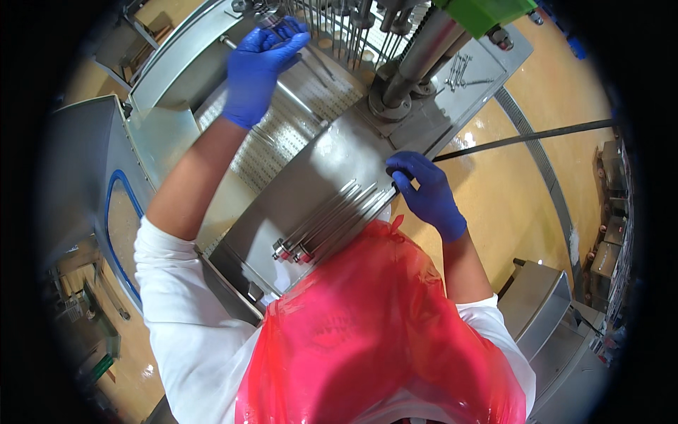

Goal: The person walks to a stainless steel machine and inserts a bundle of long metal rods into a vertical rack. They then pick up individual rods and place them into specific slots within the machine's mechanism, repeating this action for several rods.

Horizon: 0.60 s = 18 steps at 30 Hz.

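Note:
My left hand [260,65], in a blue glove, reaches far forward into a stainless steel machine [332,152] and closes on a thin metal rod [277,22] among several hanging rods at the top. My right hand [422,189], also blue-gloved, grips the near right edge of the machine's flat steel plate. Several long metal rods [330,219] lie side by side on that plate, just left of my right hand. A red plastic apron [374,332] covers my front below.
A thick steel column [417,60] with a green part [480,13] on top rises behind the plate. A perforated belt [282,134] runs under my left arm. A dark hose [522,138] crosses the yellow floor [508,198] with its drain channel. A blue-trimmed steel housing [85,184] stands left.

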Motion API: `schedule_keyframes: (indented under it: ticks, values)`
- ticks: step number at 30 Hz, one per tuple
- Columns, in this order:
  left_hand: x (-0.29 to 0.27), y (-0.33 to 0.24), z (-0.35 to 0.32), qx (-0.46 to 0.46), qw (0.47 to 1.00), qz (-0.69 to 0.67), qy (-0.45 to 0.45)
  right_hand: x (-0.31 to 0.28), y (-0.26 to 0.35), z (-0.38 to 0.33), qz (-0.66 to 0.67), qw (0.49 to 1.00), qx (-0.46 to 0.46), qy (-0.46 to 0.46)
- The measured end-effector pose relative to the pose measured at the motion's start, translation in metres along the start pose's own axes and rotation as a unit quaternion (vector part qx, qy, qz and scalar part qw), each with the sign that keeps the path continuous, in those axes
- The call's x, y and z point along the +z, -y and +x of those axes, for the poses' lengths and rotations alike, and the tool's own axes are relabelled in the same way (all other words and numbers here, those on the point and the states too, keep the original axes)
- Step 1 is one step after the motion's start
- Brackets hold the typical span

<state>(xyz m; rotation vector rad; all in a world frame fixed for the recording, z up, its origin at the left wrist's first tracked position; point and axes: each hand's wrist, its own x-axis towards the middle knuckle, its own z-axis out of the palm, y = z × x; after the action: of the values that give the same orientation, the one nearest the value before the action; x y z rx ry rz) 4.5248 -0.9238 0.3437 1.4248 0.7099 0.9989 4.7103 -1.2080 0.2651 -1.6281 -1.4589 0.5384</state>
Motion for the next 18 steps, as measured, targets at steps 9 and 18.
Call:
schedule_keyframes:
  ticks: [9,18]
  values:
    - [0.063,0.052,0.015,0.071,0.996,0.005,-0.053,0.0,0.002,0.0,0.014,1.0,-0.019,0.002]
    - [0.086,0.056,0.008,0.024,0.997,-0.016,-0.078,0.002,0.003,0.001,0.026,0.999,-0.025,-0.005]
